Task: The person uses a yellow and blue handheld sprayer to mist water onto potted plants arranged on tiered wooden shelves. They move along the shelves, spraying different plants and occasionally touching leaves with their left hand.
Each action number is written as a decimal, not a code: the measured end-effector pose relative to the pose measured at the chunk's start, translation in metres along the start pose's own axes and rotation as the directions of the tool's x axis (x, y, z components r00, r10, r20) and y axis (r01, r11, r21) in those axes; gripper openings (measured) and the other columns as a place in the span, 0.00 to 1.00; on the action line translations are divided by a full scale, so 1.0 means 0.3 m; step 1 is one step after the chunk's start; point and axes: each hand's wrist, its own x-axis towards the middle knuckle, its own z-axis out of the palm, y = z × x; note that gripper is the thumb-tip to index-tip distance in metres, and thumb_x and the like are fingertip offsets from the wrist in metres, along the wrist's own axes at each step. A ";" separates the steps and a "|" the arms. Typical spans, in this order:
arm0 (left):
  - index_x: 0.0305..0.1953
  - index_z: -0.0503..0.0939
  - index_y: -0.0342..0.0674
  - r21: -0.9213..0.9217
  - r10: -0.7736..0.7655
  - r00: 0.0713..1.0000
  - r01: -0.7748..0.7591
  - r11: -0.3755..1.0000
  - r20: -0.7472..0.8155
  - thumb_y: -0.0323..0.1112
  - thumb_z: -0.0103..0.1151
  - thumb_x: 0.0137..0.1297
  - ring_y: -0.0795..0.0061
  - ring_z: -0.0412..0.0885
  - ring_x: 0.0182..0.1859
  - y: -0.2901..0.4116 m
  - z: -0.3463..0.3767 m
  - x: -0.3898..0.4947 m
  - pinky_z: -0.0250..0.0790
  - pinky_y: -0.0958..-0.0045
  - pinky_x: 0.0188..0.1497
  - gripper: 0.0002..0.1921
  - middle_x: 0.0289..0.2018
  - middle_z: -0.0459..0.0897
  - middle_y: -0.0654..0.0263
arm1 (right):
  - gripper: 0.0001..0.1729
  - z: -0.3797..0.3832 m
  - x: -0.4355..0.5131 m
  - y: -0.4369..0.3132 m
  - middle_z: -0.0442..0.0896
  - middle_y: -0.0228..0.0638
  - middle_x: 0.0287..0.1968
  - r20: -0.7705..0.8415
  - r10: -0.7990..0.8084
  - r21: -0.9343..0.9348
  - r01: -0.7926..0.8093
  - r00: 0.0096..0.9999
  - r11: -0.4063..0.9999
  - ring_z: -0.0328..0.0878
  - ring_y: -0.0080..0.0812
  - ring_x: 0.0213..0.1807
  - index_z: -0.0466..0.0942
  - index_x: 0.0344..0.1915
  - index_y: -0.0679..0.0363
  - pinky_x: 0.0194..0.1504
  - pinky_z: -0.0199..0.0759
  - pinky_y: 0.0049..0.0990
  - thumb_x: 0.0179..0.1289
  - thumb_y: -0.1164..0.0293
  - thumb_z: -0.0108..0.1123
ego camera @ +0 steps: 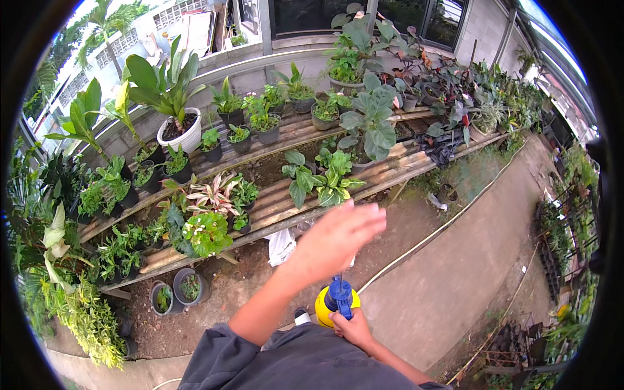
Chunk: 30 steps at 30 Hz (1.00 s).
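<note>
A yellow pump sprayer (pixel 322 306) with a blue top (pixel 340 291) is close in front of my body. My right hand (pixel 355 327) is wrapped around its blue handle. Above the sprayer is my left hand (pixel 336 236), slightly blurred, its fingers stretched out to the right. A thin rod (pixel 341 279) rises from the blue top towards the left palm. The left hand hides the rod's upper end, so whether it grips anything there is unclear. Just beyond my left fingertips, a potted plant with yellow-veined leaves (pixel 336 185) stands on a corrugated bench (pixel 273 200).
Potted plants crowd the tiered bench, among them a large-leaved one in a white pot (pixel 187 134). Two grey pots (pixel 192 287) stand on the ground at left. A pale hose (pixel 434 236) runs along the concrete path (pixel 438 287). White plastic (pixel 281 246) lies under the bench.
</note>
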 end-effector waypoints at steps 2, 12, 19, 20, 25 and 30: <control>0.67 0.79 0.45 0.135 0.012 0.992 0.004 0.991 -0.123 0.25 0.64 0.64 0.57 0.69 0.78 0.002 -0.044 0.026 0.59 0.46 0.81 0.29 0.72 0.76 0.61 | 0.21 0.007 0.002 0.018 0.77 0.25 0.18 0.005 -0.046 -0.103 0.046 0.999 0.994 0.72 0.19 0.18 0.77 0.21 0.59 0.23 0.65 0.26 0.71 0.63 0.68; 0.58 0.86 0.45 -0.067 -0.251 0.864 0.309 0.949 0.436 0.42 0.56 0.79 0.59 0.81 0.67 0.068 0.268 -0.221 0.64 0.49 0.79 0.16 0.63 0.85 0.66 | 0.21 0.012 0.025 0.080 0.80 0.27 0.18 -0.074 -0.033 -0.060 0.029 0.997 0.998 0.76 0.21 0.19 0.79 0.21 0.61 0.25 0.69 0.28 0.67 0.60 0.69; 0.63 0.82 0.41 0.090 -0.075 0.996 0.080 0.993 -0.053 0.26 0.60 0.67 0.59 0.77 0.71 -0.006 0.003 -0.087 0.67 0.53 0.76 0.23 0.67 0.81 0.63 | 0.16 0.047 0.012 0.080 0.73 0.26 0.17 0.037 -0.086 -0.154 0.090 0.996 0.984 0.67 0.19 0.16 0.73 0.24 0.57 0.20 0.59 0.26 0.72 0.74 0.62; 0.62 0.82 0.41 0.016 -0.069 0.996 0.069 0.998 0.056 0.29 0.60 0.69 0.58 0.78 0.69 0.004 0.033 -0.103 0.69 0.53 0.75 0.21 0.66 0.81 0.63 | 0.16 0.044 0.014 0.083 0.73 0.26 0.18 0.038 -0.067 -0.103 0.070 0.997 0.992 0.68 0.19 0.16 0.73 0.24 0.57 0.20 0.60 0.26 0.72 0.73 0.62; 0.62 0.83 0.43 -0.154 -0.228 0.872 0.321 0.935 0.432 0.40 0.58 0.77 0.57 0.82 0.66 0.082 0.264 -0.282 0.70 0.49 0.73 0.18 0.65 0.83 0.63 | 0.15 0.037 0.027 0.096 0.74 0.27 0.18 -0.027 0.008 -0.201 -0.013 1.000 0.980 0.70 0.20 0.17 0.74 0.24 0.58 0.21 0.62 0.26 0.69 0.71 0.64; 0.65 0.80 0.40 -0.053 -0.154 0.943 0.177 0.983 0.295 0.25 0.54 0.69 0.55 0.80 0.68 0.048 0.080 -0.212 0.65 0.51 0.78 0.23 0.63 0.85 0.58 | 0.21 0.054 0.042 0.098 0.81 0.29 0.19 -0.010 -0.071 -0.238 0.067 0.997 0.969 0.78 0.23 0.22 0.80 0.21 0.62 0.30 0.73 0.31 0.64 0.59 0.68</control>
